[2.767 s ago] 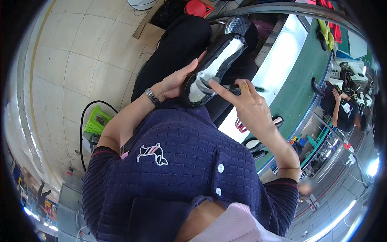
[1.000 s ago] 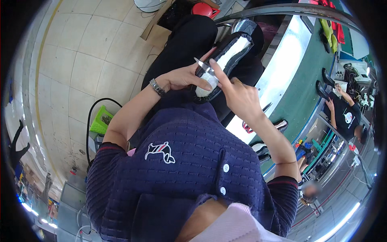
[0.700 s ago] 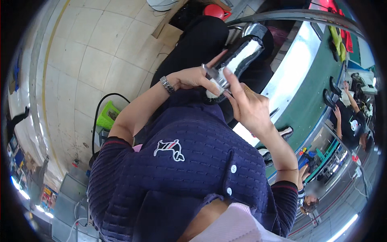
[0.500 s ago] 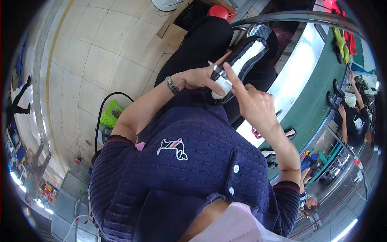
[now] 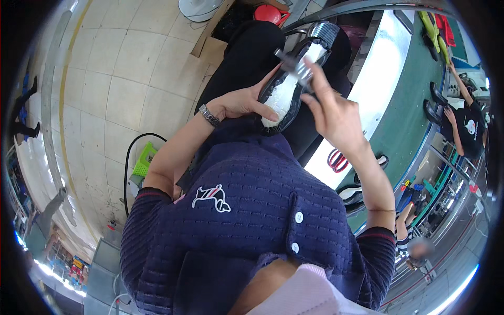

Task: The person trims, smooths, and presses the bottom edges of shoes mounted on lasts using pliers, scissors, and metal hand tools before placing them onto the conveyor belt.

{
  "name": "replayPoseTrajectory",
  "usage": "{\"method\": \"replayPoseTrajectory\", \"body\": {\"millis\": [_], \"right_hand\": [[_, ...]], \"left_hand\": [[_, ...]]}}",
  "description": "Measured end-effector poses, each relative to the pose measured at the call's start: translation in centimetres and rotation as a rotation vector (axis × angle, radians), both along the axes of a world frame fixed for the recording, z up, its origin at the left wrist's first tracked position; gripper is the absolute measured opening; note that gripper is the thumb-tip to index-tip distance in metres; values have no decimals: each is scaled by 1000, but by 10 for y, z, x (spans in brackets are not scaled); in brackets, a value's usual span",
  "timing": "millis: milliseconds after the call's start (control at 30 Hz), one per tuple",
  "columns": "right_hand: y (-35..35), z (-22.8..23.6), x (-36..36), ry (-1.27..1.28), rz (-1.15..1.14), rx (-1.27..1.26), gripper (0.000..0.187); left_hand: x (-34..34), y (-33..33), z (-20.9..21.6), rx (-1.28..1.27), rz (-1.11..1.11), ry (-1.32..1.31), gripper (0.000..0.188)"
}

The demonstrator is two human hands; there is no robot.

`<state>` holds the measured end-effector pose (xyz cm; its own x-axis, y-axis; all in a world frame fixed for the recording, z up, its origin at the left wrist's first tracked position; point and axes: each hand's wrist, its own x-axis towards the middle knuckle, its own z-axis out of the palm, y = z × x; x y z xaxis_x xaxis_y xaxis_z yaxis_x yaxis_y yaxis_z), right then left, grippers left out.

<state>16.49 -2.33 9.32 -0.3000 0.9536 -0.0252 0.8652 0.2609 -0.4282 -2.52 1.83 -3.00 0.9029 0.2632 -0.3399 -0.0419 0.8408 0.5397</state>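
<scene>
A black shoe upper (image 5: 284,98) lies with its white underside up, over my dark-trousered lap. Its black edge is folded inward around the white sole area. My left hand (image 5: 244,101) is closed on the near end, with the thumb on the white underside and the other fingers mostly hidden along the side. My right hand (image 5: 338,114) grips a short silver metal tool (image 5: 295,68) across the middle of the shoe. Motion blurs the tool, so I cannot tell its exact kind or whether it touches the shoe.
A silver textured round piece (image 5: 324,32) stands beyond the shoe. To the right runs a green conveyor belt (image 5: 404,123) with a white metal edge, carrying several shoes. Across it, a co-worker (image 5: 470,128) reaches over the belt. A cardboard box (image 5: 209,51) and green basket (image 5: 144,158) are on the left.
My right hand has lifted and shifted slightly right, and the tool has swung up toward the far end. The shoe, still in my left hand, sits a little further left in view.
</scene>
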Motion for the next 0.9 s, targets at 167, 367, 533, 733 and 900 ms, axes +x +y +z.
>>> {"method": "replayPoseTrajectory", "body": {"millis": [167, 367, 533, 733, 900], "right_hand": [[7, -27, 18, -136, 88, -168, 64], [34, -25, 32, -59, -32, 66, 64], [43, -22, 39, -334, 52, -148, 63], [9, -42, 31, -141, -4, 24, 65], [-1, -50, 32, -193, -106, -94, 64]], "left_hand": [[-2, 8, -6, 23, -11, 39, 105], [15, 22, 7, -35, 131, 30, 76], [41, 36, -23, -29, 39, 134, 102], [55, 22, -35, 59, 32, 195, 93], [54, 16, -33, 130, 8, 230, 104]]}}
